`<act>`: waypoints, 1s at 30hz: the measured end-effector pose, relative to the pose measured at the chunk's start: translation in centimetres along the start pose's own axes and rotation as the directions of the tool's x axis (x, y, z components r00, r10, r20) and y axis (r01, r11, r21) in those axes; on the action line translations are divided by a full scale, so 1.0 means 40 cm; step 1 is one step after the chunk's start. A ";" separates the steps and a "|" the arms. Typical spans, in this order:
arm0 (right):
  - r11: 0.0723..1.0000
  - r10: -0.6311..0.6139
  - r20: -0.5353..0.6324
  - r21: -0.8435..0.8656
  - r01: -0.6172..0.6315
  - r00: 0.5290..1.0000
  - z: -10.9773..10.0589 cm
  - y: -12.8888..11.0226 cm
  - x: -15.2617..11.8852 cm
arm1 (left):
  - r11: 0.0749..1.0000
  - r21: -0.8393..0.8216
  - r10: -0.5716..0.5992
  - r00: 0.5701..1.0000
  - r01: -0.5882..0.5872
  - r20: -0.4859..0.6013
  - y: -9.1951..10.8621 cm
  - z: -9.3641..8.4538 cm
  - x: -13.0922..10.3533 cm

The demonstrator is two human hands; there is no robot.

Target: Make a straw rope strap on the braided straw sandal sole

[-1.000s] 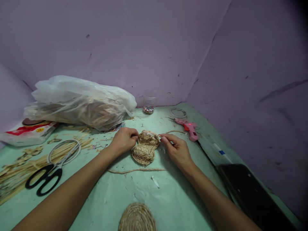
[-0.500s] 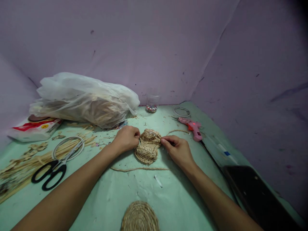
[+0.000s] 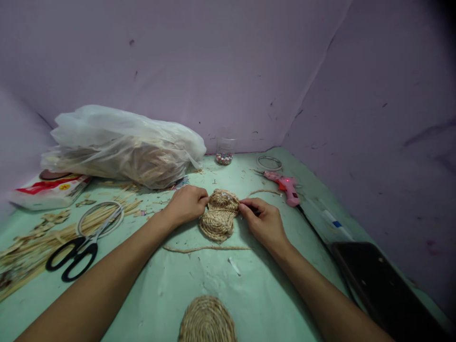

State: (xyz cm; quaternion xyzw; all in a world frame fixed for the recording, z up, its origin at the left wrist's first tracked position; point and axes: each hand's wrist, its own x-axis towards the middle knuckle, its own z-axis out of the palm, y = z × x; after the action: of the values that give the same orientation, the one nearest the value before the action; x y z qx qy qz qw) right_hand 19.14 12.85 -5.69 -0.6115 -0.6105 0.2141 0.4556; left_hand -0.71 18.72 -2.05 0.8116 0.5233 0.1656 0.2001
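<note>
A small slipper woven from straw cord (image 3: 218, 223) lies mid-table, its strap band arched over the far half and several shiny beads on top. At the band's left edge, my left hand (image 3: 188, 203) pinches with curled fingers. On the opposite edge my right hand (image 3: 261, 216) grips the band between thumb and forefinger. A length of straw cord (image 3: 206, 248) stretches across the table just in front, and another cord (image 3: 265, 192) curves behind my right hand toward the glue gun. Nearest me is an oval coiled straw sole (image 3: 207, 320), cut off by the frame's lower edge.
A pink glue gun (image 3: 285, 185) with a red light lies at right, beside a phone (image 3: 384, 285). Black-handled scissors (image 3: 76, 256) rest on straw strips at left. Behind are a plastic bag (image 3: 124, 147), a cup of beads (image 3: 224, 158) and a ring (image 3: 269, 163).
Both hands keep their hold on the slipper's band, almost unmoved. The whole view has shifted very slightly.
</note>
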 end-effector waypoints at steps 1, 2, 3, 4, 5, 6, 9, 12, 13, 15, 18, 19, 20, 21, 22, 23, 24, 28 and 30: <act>1.000 -0.005 -0.014 0.012 0.005 1.000 -0.001 -0.004 -0.001 | 1.000 0.017 0.014 1.000 -0.014 -0.004 -0.002 0.003 0.001; 1.000 -0.010 -0.029 0.024 0.010 1.000 -0.002 -0.008 -0.002 | 0.999 0.034 0.025 1.000 -0.025 -0.010 -0.003 0.005 0.003; 0.999 -0.014 -0.041 0.035 0.016 0.999 -0.002 -0.013 -0.002 | 0.998 0.048 0.033 0.999 -0.032 -0.016 -0.006 0.008 0.004; 0.999 -0.019 -0.053 0.044 0.021 0.998 -0.003 -0.017 -0.003 | 0.998 0.056 0.035 0.999 -0.034 -0.021 -0.008 0.010 0.005; 0.998 -0.024 -0.062 0.052 0.027 0.998 -0.003 -0.020 -0.003 | 0.998 0.060 0.037 0.999 -0.035 -0.025 -0.011 0.012 0.006; 0.998 -0.028 -0.070 0.058 0.032 0.997 -0.002 -0.023 -0.004 | 0.998 0.060 0.038 0.999 -0.036 -0.027 -0.014 0.013 0.007; 0.996 -0.048 -0.076 0.065 0.053 0.996 0.002 -0.023 -0.004 | 0.998 0.050 0.045 0.999 -0.044 -0.022 -0.020 0.014 0.008; 0.998 -0.050 -0.046 0.043 0.052 0.998 0.005 -0.015 -0.004 | 0.999 0.023 0.044 0.999 -0.043 -0.008 -0.022 0.010 0.010; 0.998 -0.047 -0.033 0.029 0.048 0.998 0.005 -0.012 -0.003 | 0.999 0.010 0.038 0.999 -0.038 -0.003 -0.022 0.009 0.010; 0.999 -0.046 -0.009 0.001 0.046 0.999 0.006 -0.008 -0.002 | 1.000 -0.016 0.014 1.000 -0.014 0.006 -0.022 0.007 0.012; 0.998 -0.057 -0.001 -0.017 0.057 0.998 0.006 -0.006 -0.002 | 0.998 -0.051 -0.042 0.999 0.042 0.000 -0.024 0.008 0.017; 0.998 -0.058 -0.003 -0.018 0.058 0.998 0.006 -0.007 -0.001 | 0.996 -0.061 -0.061 0.998 0.060 -0.010 -0.026 0.009 0.019; 0.998 -0.059 -0.005 -0.018 0.059 0.998 0.006 -0.008 -0.001 | 0.995 -0.071 -0.074 0.997 0.073 -0.022 -0.028 0.011 0.020; 0.998 -0.059 -0.007 -0.017 0.059 0.998 0.006 -0.009 -0.001 | 0.994 -0.082 -0.081 0.996 0.078 -0.033 -0.030 0.012 0.021; 0.998 -0.058 -0.007 -0.014 0.058 0.998 0.006 -0.010 -0.001 | 0.993 -0.095 -0.079 0.996 0.074 -0.042 -0.031 0.014 0.021; 0.998 -0.058 -0.007 -0.012 0.058 0.998 0.005 -0.011 -0.001 | 0.992 -0.109 -0.067 0.997 0.062 -0.046 -0.031 0.015 0.021; 0.998 -0.057 -0.007 -0.008 0.057 0.998 0.005 -0.012 -0.001 | 0.991 -0.124 -0.049 0.998 0.043 -0.045 -0.030 0.015 0.020; 0.998 -0.055 -0.010 0.001 0.055 0.998 0.005 -0.011 -0.001 | 0.985 -0.170 0.030 0.999 -0.033 -0.018 -0.020 0.007 0.013; 0.999 -0.053 -0.009 0.004 0.053 0.999 0.006 -0.009 -0.001 | 0.981 -0.188 0.051 0.999 -0.050 0.003 -0.016 0.001 0.012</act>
State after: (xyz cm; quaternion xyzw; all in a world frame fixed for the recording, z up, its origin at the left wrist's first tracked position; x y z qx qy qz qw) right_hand 18.73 12.82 -5.54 -0.5949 -0.6241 0.2006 0.4651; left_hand -0.99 19.37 -2.39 0.8027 0.4838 0.2160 0.2737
